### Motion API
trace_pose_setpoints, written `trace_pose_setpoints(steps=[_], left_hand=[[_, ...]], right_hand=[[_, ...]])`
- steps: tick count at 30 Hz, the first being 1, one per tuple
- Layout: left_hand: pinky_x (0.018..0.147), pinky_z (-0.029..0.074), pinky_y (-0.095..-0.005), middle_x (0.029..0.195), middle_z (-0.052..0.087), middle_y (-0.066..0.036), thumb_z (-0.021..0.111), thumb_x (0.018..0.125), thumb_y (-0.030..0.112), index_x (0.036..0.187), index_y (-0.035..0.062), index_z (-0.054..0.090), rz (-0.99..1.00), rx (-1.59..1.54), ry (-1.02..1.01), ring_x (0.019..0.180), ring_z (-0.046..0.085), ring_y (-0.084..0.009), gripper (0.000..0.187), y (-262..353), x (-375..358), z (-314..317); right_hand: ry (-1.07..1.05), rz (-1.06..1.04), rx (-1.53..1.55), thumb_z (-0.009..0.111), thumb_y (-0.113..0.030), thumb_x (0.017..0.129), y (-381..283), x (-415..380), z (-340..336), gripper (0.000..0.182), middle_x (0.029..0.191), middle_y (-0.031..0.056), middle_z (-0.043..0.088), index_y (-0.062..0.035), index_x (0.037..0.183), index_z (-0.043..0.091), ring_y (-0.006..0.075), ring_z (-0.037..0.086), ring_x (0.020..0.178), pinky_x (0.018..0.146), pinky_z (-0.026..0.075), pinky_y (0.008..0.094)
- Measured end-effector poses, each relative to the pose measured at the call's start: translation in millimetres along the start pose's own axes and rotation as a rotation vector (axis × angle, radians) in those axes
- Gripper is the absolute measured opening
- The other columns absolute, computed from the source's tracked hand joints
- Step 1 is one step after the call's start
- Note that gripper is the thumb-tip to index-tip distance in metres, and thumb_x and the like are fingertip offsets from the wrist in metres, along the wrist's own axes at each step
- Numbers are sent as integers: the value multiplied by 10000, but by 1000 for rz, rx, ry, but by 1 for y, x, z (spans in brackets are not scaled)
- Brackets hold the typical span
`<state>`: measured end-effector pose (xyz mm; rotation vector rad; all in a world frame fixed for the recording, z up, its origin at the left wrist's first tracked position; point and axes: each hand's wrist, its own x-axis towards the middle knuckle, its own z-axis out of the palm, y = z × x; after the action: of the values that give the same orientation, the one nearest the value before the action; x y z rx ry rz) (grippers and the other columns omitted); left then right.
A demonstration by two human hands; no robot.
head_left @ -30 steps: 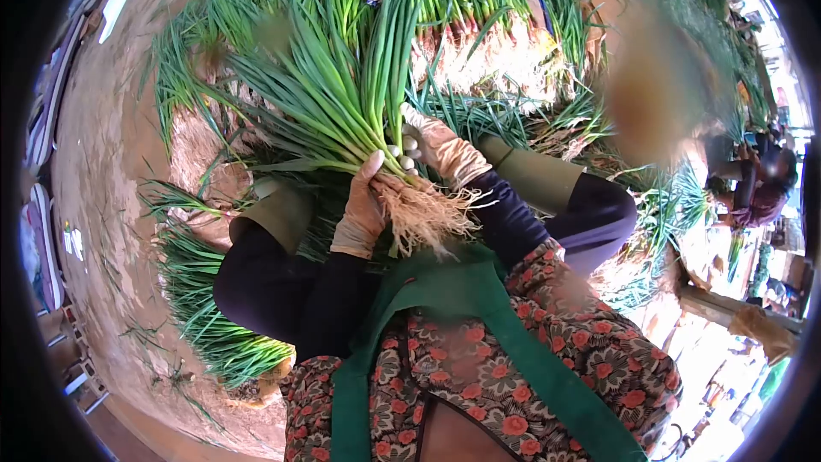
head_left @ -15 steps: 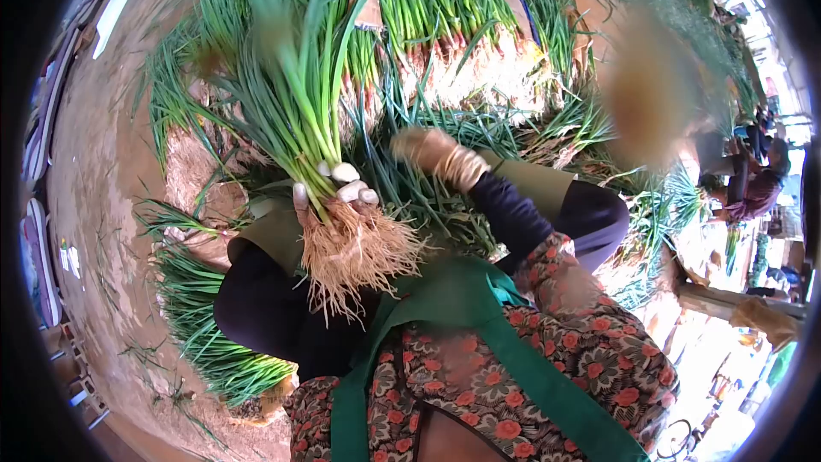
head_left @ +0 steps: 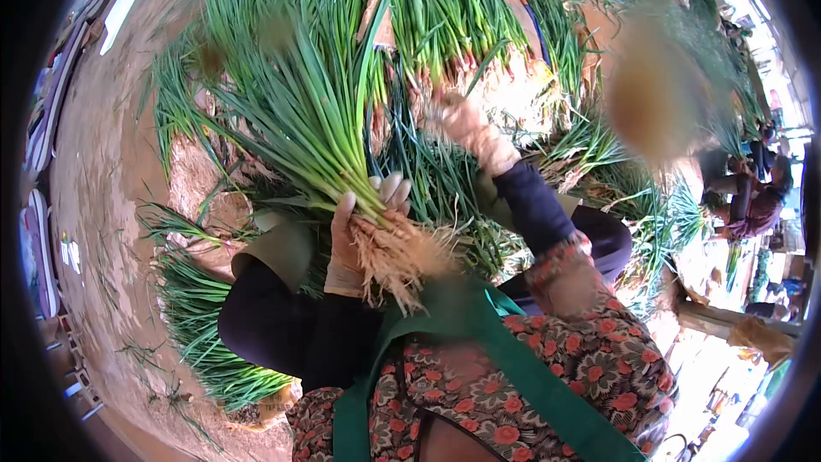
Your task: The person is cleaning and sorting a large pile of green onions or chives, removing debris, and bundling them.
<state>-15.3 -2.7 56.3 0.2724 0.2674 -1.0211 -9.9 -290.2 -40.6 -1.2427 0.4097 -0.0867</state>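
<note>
My left hand [head_left: 346, 244], in a pale glove, is closed around a bunch of green onions [head_left: 329, 128] just above their roots. The long green leaves fan up and away, and the tangled tan roots [head_left: 398, 261] hang over my lap. My right hand [head_left: 466, 124], gloved too, reaches to the near edge of a big pile of green onions [head_left: 445, 13], right by its reddish stem bases and pale roots. Motion smears its fingers, so I cannot tell whether they grip a stem. Dark green loose leaves [head_left: 428, 167] lie below it, between my knees.
Another heap of green onions [head_left: 201, 325] lies left of my knee. More loose onions [head_left: 590, 141] lie to the right. A person [head_left: 757, 192] works at the far right, near a wooden beam [head_left: 718, 321]. Brown ground [head_left: 103, 205] stretches along the left.
My left hand has shifted right and turned with the bunch, showing more of the palm side. My right hand has moved forward and right, up to the pile's stem bases.
</note>
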Motion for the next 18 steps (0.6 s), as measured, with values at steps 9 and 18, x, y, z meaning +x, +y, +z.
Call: trace_pose_setpoints(steps=[9,18], left_hand=[[1024,346,-476,1220,510,-221,564,857,326,1114,-8,534,-94,136,-100,1167,471,-345,423,-9,8,-39],[928,442,-483,1087,570,-193,570,863,340,1071,13,517,-178,336,-3,1068,538,-334,391,-13,11,-52]], right_hand=[[-583,528,275,494,-249,932,19,-155,77,351,1051,104,616,-10,1186,534,198,576,989,902,461,344],[167,25,-914,593,-399,869,22,-82,79,567,965,120,626,60,1187,498,156,563,846,750,461,276]])
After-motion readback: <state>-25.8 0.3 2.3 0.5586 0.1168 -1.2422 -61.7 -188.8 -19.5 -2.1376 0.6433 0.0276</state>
